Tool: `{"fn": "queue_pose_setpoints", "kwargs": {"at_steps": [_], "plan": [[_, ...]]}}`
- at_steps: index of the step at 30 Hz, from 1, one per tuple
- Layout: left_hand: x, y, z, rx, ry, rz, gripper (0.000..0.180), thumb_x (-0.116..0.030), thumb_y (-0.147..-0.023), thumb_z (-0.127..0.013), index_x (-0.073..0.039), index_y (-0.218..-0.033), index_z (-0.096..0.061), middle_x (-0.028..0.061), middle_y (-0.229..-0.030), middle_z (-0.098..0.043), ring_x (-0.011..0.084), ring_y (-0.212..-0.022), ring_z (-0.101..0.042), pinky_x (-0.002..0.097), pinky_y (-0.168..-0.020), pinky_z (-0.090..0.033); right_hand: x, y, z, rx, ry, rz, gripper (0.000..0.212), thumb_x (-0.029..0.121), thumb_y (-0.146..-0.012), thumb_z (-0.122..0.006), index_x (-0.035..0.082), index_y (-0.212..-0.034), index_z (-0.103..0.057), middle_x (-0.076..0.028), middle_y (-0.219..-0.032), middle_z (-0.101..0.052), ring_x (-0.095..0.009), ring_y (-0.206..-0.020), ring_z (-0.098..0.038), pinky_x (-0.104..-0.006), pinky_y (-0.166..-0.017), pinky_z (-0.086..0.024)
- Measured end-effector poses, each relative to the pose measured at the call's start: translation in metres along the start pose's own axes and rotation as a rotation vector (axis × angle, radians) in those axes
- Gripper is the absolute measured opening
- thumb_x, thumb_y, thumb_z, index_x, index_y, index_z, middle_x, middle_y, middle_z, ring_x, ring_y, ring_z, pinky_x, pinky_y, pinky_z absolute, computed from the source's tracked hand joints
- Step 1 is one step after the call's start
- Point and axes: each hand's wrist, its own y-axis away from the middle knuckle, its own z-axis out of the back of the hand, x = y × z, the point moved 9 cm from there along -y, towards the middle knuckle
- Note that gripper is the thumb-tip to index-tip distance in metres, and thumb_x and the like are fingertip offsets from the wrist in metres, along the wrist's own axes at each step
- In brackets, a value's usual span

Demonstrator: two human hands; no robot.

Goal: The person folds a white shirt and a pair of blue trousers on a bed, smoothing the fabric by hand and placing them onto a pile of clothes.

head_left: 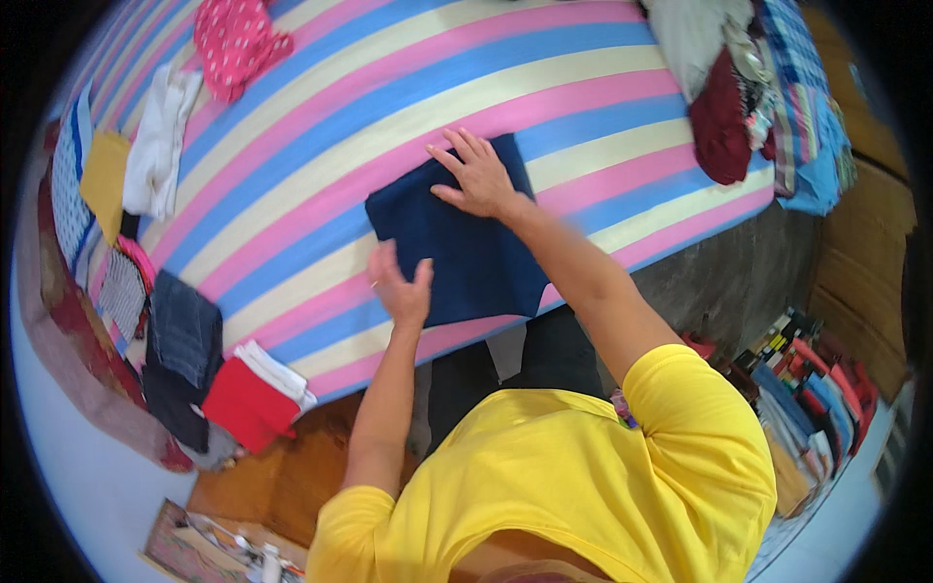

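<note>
A dark navy folded cloth garment (481, 267), roughly square, lies flat on the striped bedsheet (583, 107) near the bed's front edge. Fingers spread, my right hand (475, 180) rests on the upper part of the garment. At its left edge is my left hand (400, 290), slightly blurred, with the thumb apart from the fingers and a ring on one finger. Whether that hand touches the cloth or hovers just beside it, I cannot tell. Neither hand grips anything.
Folded dark jeans (185, 325) and a red cloth (248, 403) lie at the bed's left edge. White clothing (160, 146) and a pink dotted cloth (233, 44) lie farther back. A maroon garment (719, 126) sits at the right; stacked clothes (807, 408) stand lower right.
</note>
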Motion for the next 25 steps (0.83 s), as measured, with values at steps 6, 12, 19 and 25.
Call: {"fn": "queue_pose_setpoints", "kwargs": {"at_steps": [6,12,19,25], "plan": [[0.076,-0.012,-0.051,0.306,0.786,0.788,0.060,-0.014,-0.074,-0.075,0.003,-0.119,-0.038,0.0176,-0.114,-0.055,0.0232,-0.100,-0.056,0.0323,-0.088,-0.046,-0.009,0.102,0.069,-0.357,-0.258,-0.384,0.041,0.012,-0.076,-0.062,0.005,-0.116,-0.052,-0.018,-0.113,-0.057,-0.035,-0.106,-0.053,-0.0413,-0.092,-0.042],[0.031,-0.011,-0.068,0.711,1.159,0.854,0.047,-0.010,-0.081,-0.064,-0.002,-0.124,-0.047,0.0112,-0.115,-0.057,0.0235,-0.102,-0.058,0.0352,-0.088,-0.048,0.053,0.165,0.038,-0.231,-0.546,-0.588,0.045,0.018,-0.074,-0.064,0.004,-0.115,-0.054,-0.015,-0.104,-0.059,-0.029,-0.091,-0.058,-0.0366,-0.081,-0.048],[-0.065,-0.006,-0.016,0.734,0.946,0.562,0.050,-0.005,-0.081,-0.062,-0.003,-0.128,-0.044,0.0099,-0.117,-0.056,0.0229,-0.103,-0.056,0.0356,-0.089,-0.046,0.088,0.134,0.050,0.104,-0.837,-0.582,0.091,0.039,-0.071,-0.071,0.008,-0.142,-0.023,-0.026,-0.135,-0.037,-0.037,-0.125,-0.038,-0.0390,-0.103,-0.032],[-0.198,0.029,0.022,0.469,0.272,-0.327,0.051,-0.015,-0.079,-0.060,-0.001,-0.126,-0.045,0.0183,-0.116,-0.056,0.0342,-0.104,-0.056,0.0373,-0.092,-0.041,0.072,0.172,0.129,0.130,-1.374,-0.721,0.100,0.032,-0.070,-0.073,0.012,-0.146,-0.012,-0.024,-0.137,-0.036,-0.032,-0.126,-0.038,-0.0353,-0.104,-0.031]]}}
